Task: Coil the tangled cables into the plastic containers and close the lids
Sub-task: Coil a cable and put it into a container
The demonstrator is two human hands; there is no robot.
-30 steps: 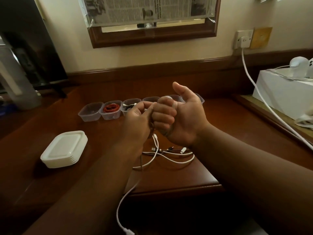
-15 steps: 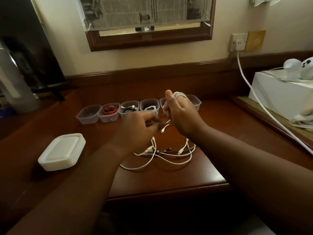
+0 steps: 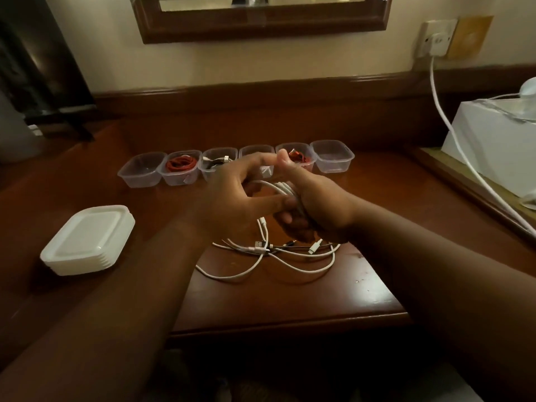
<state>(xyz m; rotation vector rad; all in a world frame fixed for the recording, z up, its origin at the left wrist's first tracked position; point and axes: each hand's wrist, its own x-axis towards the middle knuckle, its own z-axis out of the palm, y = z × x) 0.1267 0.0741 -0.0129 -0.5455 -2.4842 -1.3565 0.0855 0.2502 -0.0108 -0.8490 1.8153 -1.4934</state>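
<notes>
My right hand (image 3: 316, 207) grips a white cable (image 3: 280, 187) wound in loops around its fingers. My left hand (image 3: 235, 198) touches those loops, its thumb and fingers curved round them. A free end with a plug hangs down between the hands. Under them a tangle of white and dark cables (image 3: 275, 256) lies on the wooden desk (image 3: 261, 300). A row of several clear plastic containers (image 3: 332, 156) stands behind; one holds a red cable (image 3: 181, 164), others hold coiled cables, and both end ones look empty.
A stack of white lids (image 3: 87, 240) sits on the desk at the left. At the right stands a white box (image 3: 493, 140), and a white power cord (image 3: 452, 134) runs from a wall socket (image 3: 436, 39). The desk's front edge is close below the tangle.
Both hands have dropped lower over the tangle. My right hand has turned so the wound loops face my left hand, which now reaches round them. The view has tilted down.
</notes>
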